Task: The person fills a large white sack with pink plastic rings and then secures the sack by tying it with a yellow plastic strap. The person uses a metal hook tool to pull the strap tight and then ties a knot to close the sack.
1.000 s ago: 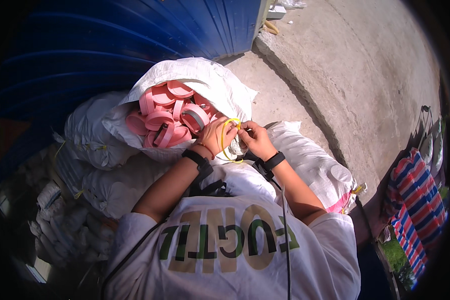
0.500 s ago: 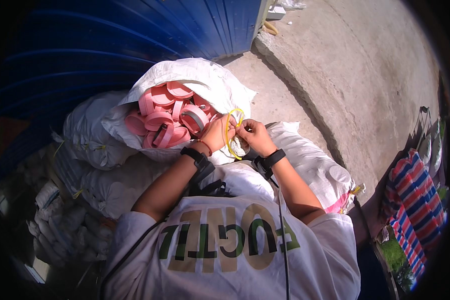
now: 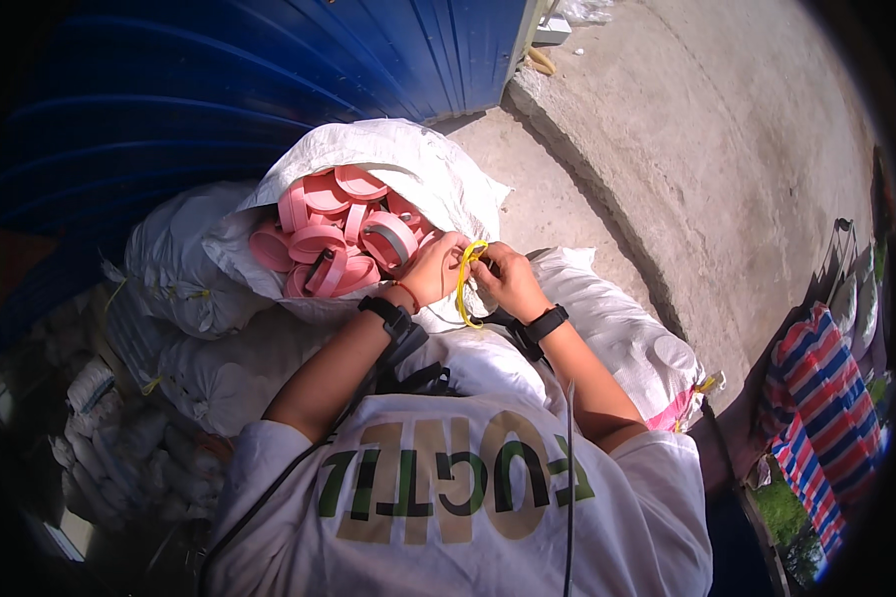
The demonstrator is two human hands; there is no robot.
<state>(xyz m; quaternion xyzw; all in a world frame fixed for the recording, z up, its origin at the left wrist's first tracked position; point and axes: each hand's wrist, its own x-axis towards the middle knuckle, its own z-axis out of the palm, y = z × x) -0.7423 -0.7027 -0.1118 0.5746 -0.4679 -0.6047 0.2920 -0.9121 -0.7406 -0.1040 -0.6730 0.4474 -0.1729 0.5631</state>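
A white woven sack point(image 3: 423, 159) stands in front of me, its mouth gaping. Inside lie several pink round plastic lids point(image 3: 321, 242), some with a grey or dark band. At the sack's near right edge, my left hand point(image 3: 436, 271) pinches a looped yellow strap point(image 3: 465, 284). My right hand point(image 3: 513, 283) is closed at the same strap from the other side, its fingertips close to the left ones. Part of the strap hangs below the fingers. How its ends cross is hidden by the fingers.
Filled white sacks lie to the right point(image 3: 607, 323) and left point(image 3: 184, 254) of the open one. A blue corrugated metal wall point(image 3: 299, 60) rises behind. A concrete ledge point(image 3: 587, 184) runs along the right, with a striped red, white and blue cloth point(image 3: 826, 408) beyond.
The yellow loop, wide and round before, is now narrow and drawn together between my hands. My right hand has shifted slightly down. The sack and lids have hardly moved.
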